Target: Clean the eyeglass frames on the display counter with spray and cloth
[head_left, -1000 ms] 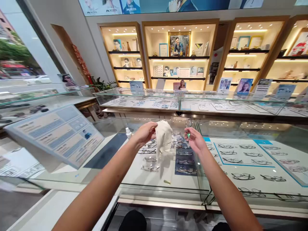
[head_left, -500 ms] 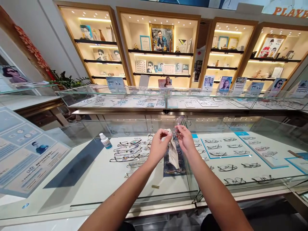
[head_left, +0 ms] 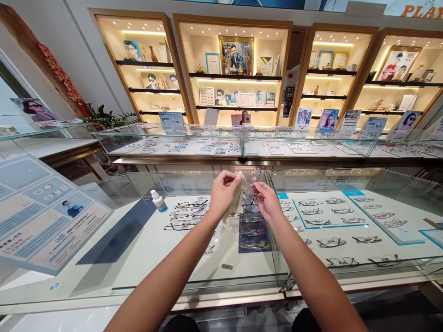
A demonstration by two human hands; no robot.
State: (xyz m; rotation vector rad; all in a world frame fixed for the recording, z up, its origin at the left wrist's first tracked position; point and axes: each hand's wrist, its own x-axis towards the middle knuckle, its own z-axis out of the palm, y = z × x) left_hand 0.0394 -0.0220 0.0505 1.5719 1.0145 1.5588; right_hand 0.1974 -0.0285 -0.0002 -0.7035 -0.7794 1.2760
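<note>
My left hand [head_left: 224, 190] pinches a pale cleaning cloth [head_left: 237, 198], which hangs down from the fingers over the glass counter. Just to its right, my right hand [head_left: 267, 199] is closed on a pair of eyeglasses [head_left: 256, 174] with thin frames, held up so one lens shows above the fingertips. Cloth and glasses are close together; whether they touch I cannot tell. Below the hands, several eyeglasses [head_left: 255, 232] lie on a dark blue panel inside the counter. A white spray bottle with a blue label [head_left: 158, 201] stands to the left of my left hand.
The glass display counter [head_left: 194, 289] runs across in front of me, with rows of eyeglasses [head_left: 331, 242] at right. A leaning blue leaflet board [head_left: 44, 216] stands at left. Behind are a second glass showcase [head_left: 180, 159] and lit wall shelves [head_left: 238, 77].
My left hand with the cloth has moved left and slightly up, away from the eyeglasses. The right hand still holds the glasses, tipped a little differently. The whole view has shifted slightly.
</note>
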